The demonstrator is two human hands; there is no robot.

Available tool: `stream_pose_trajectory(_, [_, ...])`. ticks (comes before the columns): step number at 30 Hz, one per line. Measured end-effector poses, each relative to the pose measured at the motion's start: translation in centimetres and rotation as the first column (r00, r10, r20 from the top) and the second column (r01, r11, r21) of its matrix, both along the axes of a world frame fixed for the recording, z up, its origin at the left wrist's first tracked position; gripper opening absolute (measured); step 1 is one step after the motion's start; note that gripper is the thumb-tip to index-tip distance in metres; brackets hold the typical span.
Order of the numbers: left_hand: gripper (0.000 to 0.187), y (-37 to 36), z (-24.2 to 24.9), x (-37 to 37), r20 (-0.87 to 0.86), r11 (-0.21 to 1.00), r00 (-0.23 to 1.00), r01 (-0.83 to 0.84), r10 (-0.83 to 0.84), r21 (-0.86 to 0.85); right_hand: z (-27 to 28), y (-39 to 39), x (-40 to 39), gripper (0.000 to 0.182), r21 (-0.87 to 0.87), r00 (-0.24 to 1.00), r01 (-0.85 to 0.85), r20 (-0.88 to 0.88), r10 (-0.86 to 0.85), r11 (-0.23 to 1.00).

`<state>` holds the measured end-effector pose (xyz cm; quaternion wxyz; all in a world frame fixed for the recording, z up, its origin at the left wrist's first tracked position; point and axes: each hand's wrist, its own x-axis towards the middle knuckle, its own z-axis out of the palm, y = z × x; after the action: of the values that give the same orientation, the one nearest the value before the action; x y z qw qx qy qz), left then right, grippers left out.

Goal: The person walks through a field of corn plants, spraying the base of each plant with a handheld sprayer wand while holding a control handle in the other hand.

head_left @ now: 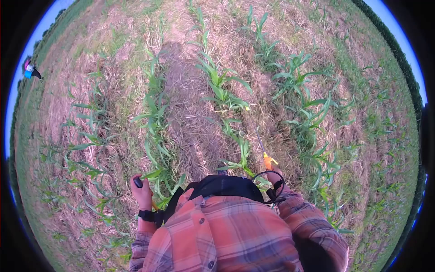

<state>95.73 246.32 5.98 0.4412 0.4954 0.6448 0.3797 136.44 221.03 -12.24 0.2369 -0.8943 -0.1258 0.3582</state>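
Observation:
My right hand [273, 176] is closed around the orange handle of a spray wand [268, 160]. The wand's thin lance slants forward and left to a yellow nozzle [247, 109], beside a row of young corn plants [220, 90]. A black hose [282, 181] loops near my right wrist. On the other side, my left hand [142, 194] is wrapped round a lever with a black grip [137, 182]; a bit of yellow shows behind that wrist. Where the lever and hose lead is hidden by my body.
Rows of young corn [156, 113] run ahead on both sides, with more corn [306, 113] to the right. Dry straw [192, 118] covers the soil between them. Another person [31, 70] with something blue stands far off at the left. Trees line the field's edge.

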Motion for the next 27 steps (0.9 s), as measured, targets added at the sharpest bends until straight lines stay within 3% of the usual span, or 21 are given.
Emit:
stream_pose_trajectory(1, [0.017, 0.4, 0.0, 0.1, -0.019, 1.000, 1.000, 0.008, -0.008, 0.014, -0.4, -0.2, 0.8, 0.025, 0.019, 0.991, 0.133, -0.006, -0.133, 0.991])
stream_pose_trajectory(3, [0.017, 1.2, 0.4, 0.9, -0.038, 1.000, 0.999, 0.005, -0.005, 0.016, -1.0, 0.1, 2.6, 0.023, 0.070, 0.991, 0.118, 0.061, -0.123, 0.990])
stream_pose_trajectory(5, [0.017, 2.2, 1.2, 1.6, -0.048, 1.000, 0.999, -0.004, 0.005, 0.021, -0.9, 0.8, 4.1, 0.013, 0.148, 0.940, 0.313, 0.090, -0.328, 0.938])
stream_pose_trajectory(6, [0.017, 2.6, 1.3, 1.8, -0.045, 1.000, 0.999, -0.001, 0.002, 0.010, -2.9, 0.8, 4.9, 0.008, 0.197, 0.905, 0.292, 0.261, -0.337, 0.936])
stream_pose_trajectory(9, [0.017, 4.4, 0.7, 2.2, -0.027, 1.000, 1.000, 0.012, -0.013, -0.016, -7.5, 1.0, 8.0, 0.010, 0.272, 0.865, 0.334, 0.292, -0.408, 0.902])
stream_pose_trajectory(10, [0.018, 5.3, 0.4, 2.4, -0.015, 0.999, 1.000, 0.024, -0.024, -0.023, -8.2, 1.9, 9.0, 0.011, 0.218, 0.844, 0.361, 0.337, -0.417, 0.907])
stream_pose_trajectory(11, [0.018, 6.2, 0.0, 2.5, -0.012, 0.999, 1.000, 0.017, -0.018, -0.028, -8.7, 2.4, 9.7, 0.011, 0.215, 0.846, 0.354, 0.341, -0.410, 0.910])
stream_pose_trajectory(13, [0.017, 8.4, -0.5, 3.2, 0.007, 0.999, 0.999, 0.038, -0.038, -0.037, -6.6, 4.9, 10.5, 0.025, -0.010, 0.899, 0.351, 0.283, -0.334, 0.936])
stream_pose_trajectory(14, [0.017, 9.6, -0.8, 3.5, 0.048, 0.998, 0.997, 0.055, -0.054, -0.007, -6.0, 6.5, 10.3, 0.026, 0.041, 0.891, 0.358, 0.282, -0.355, 0.933])
stream_pose_trajectory(17, [0.016, 13.0, -1.3, 3.4, 0.012, 0.998, 0.998, 0.059, -0.059, -0.032, 2.7, 14.0, 6.7, 0.025, -0.067, 0.907, 0.308, 0.321, -0.272, 0.949])
stream_pose_trajectory(19, [0.016, 14.9, -1.1, 3.4, 0.011, 0.998, 0.999, 0.044, -0.044, -0.047, -4.6, 14.6, 8.2, 0.024, -0.027, 0.922, 0.263, 0.303, -0.243, 0.964])
stream_pose_trajectory(21, [0.016, 16.7, -1.2, 3.2, 0.077, 0.997, 0.997, 0.022, -0.017, -0.076, -8.4, 16.0, 8.7, 0.010, 0.192, 0.934, 0.157, 0.291, -0.208, 0.969])
stream_pose_trajectory(22, [0.016, 17.5, -1.2, 3.2, 0.079, 0.996, 0.997, 0.021, -0.014, -0.082, -5.5, 18.2, 7.4, 0.010, 0.141, 0.946, 0.085, 0.300, -0.124, 0.986])
stream_pose_trajectory(25, [0.017, 20.1, -1.5, 3.0, 0.084, 0.996, 0.996, -0.002, 0.010, -0.088, 2.2, 24.8, 3.6, 0.013, 0.143, 0.997, 0.056, 0.036, -0.062, 0.988])
stream_pose_trajectory(26, [0.017, 20.8, -1.8, 2.8, 0.089, 0.996, 0.996, -0.002, 0.010, -0.092, 1.9, 25.9, 3.1, 0.013, 0.141, 0.997, 0.056, 0.040, -0.062, 0.988])
stream_pose_trajectory(27, [0.018, 21.7, -2.0, 2.8, 0.096, 0.995, 0.995, 0.000, 0.009, -0.095, 1.8, 27.0, 2.7, 0.015, 0.154, 0.984, -0.118, 0.149, 0.095, 0.981])
